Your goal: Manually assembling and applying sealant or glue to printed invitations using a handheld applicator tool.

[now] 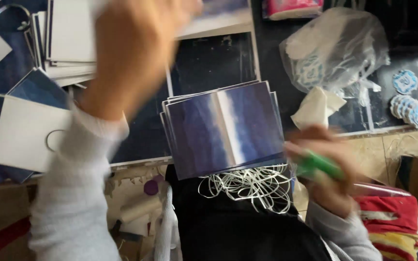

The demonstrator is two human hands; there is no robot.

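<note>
Right hand (326,171) is curled around a small green object (318,165), too blurred to name, just right of the stack of dark blue cards (226,128) that lies at the middle of the scene. Left hand (134,46) is raised up and to the left of that stack, close to the camera and smeared by motion; whether its fingers are spread or pinching something cannot be told. Both wrists wear pale grey sleeves (73,193).

Touching the stack's lower edge is a tangle of white cord loops (250,186), resting on dark cloth. Behind the stack, a black panel with a white border (211,60) lies flat on the tabletop (407,140).

Up and to the right of the stack sits a clear plastic bag (335,46), crumpled, holding round blue-and-white tags; how many is unclear. More of these round tags (412,104) lie loose, overlapping, farther right of the bag. A cream folded piece (315,108) lies between the bag and the stack.

Left of the stack, a white card with a round cut-out (25,133) rests on blue sheets, and above it stands a pile of white-faced cards (68,34). Red and yellow cloth (393,222) lies below and right of the stack.
</note>
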